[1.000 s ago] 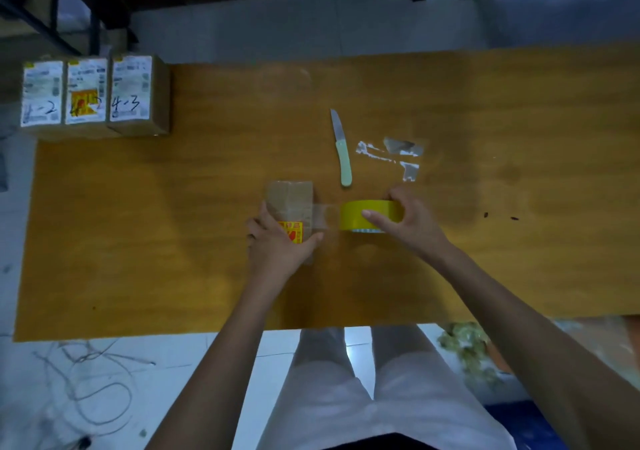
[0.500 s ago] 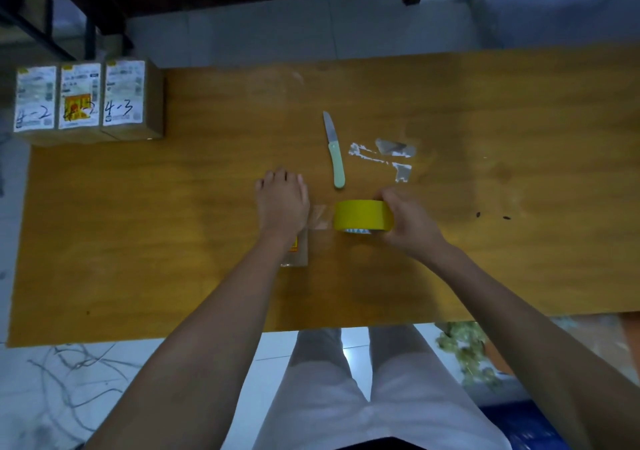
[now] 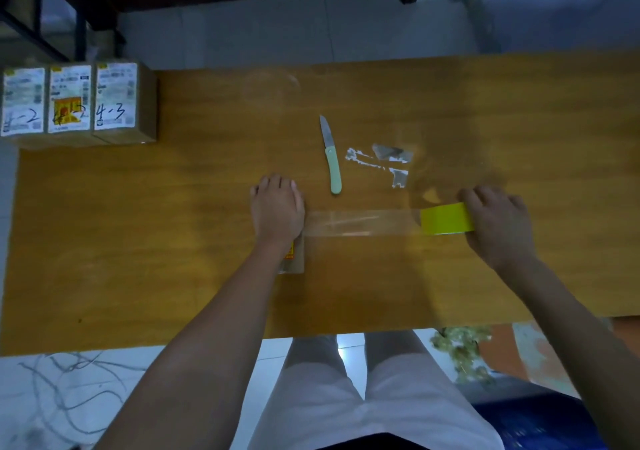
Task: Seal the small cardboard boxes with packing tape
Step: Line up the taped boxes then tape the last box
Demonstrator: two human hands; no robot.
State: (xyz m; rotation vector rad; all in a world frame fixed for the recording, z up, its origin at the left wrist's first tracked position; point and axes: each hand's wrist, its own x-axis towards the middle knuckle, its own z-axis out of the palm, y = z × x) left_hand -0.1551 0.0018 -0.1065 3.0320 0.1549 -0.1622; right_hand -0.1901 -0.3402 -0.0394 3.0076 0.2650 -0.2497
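My left hand (image 3: 277, 208) lies flat on top of the small box (image 3: 293, 259), fingers straight, pressing it down on the table (image 3: 173, 241). The box is mostly hidden under my palm; only its near end peeks out by my wrist. My right hand (image 3: 497, 226) is curled around the yellow tape roll (image 3: 446, 218), far out to the right of my left hand. A clear strip of tape (image 3: 360, 222) stretches tight between my two hands, from the box to the roll.

To do this well, I think I should keep pressing hard with my left hand so the box does not slide. I should keep the strip straight and flat, so it does not twist or stick to itself. The little knife (image 3: 331, 158) lies just past my left hand, a bit to its right, near enough to grab for cutting. Three more boxes (image 3: 72, 101) sit far off, up and to the left of my left hand.
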